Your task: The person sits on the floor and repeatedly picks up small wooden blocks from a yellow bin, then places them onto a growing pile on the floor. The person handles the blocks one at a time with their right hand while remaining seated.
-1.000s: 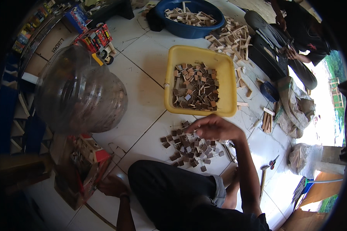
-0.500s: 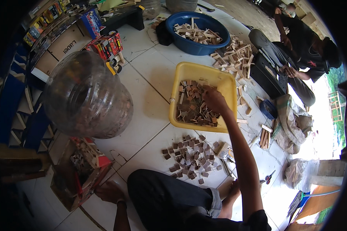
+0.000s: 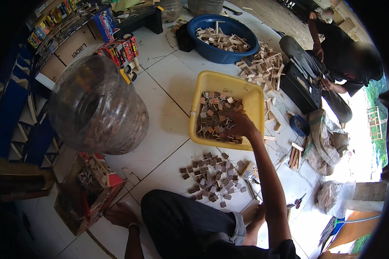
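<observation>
My right hand [image 3: 242, 126] reaches down into a yellow basin [image 3: 259, 103] and touches the small square brown pieces [image 3: 214, 110] heaped there. Its fingers look spread over the heap, with nothing visibly gripped, though their tips are partly lost among the pieces. Thin pale sticks show among some of these squares. Nearer to me on the white tiles lies a loose scatter of similar brown square pieces [image 3: 216, 175]. My left hand [image 3: 122, 215] rests low at the left, fingers extended beside an open red-and-brown cardboard box [image 3: 110, 183] holding small scraps.
A large clear plastic jar [image 3: 99, 108] stands at the left, near a red toy truck [image 3: 121, 49]. Behind the basin are a blue tub [image 3: 220, 56] of wooden parts and a wood pile [image 3: 263, 67]. Another person [image 3: 333, 56] sits at far right. Scissors [image 3: 299, 200] lie right of my forearm.
My right hand has moved toward me within the yellow basin, and the brown pieces there have shifted and lie more spread out. My left hand stays beside the box.
</observation>
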A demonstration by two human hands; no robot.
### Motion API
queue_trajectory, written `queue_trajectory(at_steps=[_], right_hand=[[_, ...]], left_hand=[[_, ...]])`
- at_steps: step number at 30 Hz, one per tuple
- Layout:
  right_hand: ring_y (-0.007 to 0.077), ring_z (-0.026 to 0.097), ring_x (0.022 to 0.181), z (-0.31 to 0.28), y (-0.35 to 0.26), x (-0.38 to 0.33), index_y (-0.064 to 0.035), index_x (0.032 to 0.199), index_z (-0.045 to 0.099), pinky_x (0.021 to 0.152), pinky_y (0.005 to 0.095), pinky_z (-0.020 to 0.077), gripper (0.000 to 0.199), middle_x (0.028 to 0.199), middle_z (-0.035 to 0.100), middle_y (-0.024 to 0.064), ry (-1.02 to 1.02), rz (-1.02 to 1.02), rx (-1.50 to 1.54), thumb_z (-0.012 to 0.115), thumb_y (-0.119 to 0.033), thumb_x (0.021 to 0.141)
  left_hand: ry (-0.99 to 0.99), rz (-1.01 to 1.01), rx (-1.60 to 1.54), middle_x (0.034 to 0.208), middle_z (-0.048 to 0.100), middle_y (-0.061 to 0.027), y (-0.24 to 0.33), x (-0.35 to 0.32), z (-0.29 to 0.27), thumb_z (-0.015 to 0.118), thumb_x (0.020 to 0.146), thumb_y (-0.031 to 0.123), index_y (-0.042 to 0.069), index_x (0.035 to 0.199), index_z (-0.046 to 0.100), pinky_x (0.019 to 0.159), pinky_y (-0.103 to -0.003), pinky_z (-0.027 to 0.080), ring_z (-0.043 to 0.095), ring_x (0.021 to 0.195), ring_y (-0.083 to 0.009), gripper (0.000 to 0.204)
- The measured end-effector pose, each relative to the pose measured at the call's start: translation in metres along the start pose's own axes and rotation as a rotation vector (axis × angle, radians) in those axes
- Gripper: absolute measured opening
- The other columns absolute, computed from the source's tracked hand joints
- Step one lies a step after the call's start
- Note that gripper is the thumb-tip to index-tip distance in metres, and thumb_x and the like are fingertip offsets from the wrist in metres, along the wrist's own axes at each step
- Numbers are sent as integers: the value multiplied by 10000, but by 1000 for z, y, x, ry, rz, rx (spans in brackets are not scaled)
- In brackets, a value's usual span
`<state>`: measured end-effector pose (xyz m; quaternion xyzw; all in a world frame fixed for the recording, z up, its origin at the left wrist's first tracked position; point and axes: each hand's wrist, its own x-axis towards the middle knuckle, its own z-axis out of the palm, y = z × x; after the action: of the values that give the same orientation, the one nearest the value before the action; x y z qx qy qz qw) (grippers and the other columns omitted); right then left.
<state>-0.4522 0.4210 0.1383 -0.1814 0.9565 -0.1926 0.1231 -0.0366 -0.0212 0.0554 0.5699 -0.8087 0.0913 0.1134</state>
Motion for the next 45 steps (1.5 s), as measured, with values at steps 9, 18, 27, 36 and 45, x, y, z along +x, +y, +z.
queue_trajectory(at_steps=[9,18,27,36,45], right_hand=[[330,604,1223,1,-29,-14,-213,1343,619,1015,462,509,864,1292,641,135,-86,91,94,940,-306,546],[230,730,892,-24,-43,-32,-67,1027,720,763,351,580,369,1046,725,115,-82,145,434,868,-110,692],[129,703,937,-49,-27,-43,-40,1126,719,810,270,578,307,1101,730,30,111,15,965,783,58,842],[156,668,1095,-66,-41,-87,-79,1187,704,945,297,554,383,1232,712,70,58,20,1322,795,35,833],[199,649,1219,-46,-72,-143,-107,1178,771,1016,329,542,342,1358,674,90,-207,-107,915,725,64,886]], left_hand=[[26,0,16,1342,488,-217,1,0,0,537,989,455,23,1361,420,940,-540,487,522,1251,-414,581],[3,-5,-7,1375,451,-242,-1,-2,3,524,990,489,4,1372,380,970,-532,443,480,1279,-436,634],[-39,3,-76,1336,467,-229,1,-1,-7,516,1010,490,13,1355,398,960,-526,438,492,1258,-417,601],[-2,10,-119,1307,483,-226,0,1,-2,561,974,469,2,1346,410,952,-546,446,510,1222,-428,616],[-10,42,-151,1276,488,-204,4,0,-14,558,966,446,28,1363,411,941,-565,448,508,1214,-408,595]])
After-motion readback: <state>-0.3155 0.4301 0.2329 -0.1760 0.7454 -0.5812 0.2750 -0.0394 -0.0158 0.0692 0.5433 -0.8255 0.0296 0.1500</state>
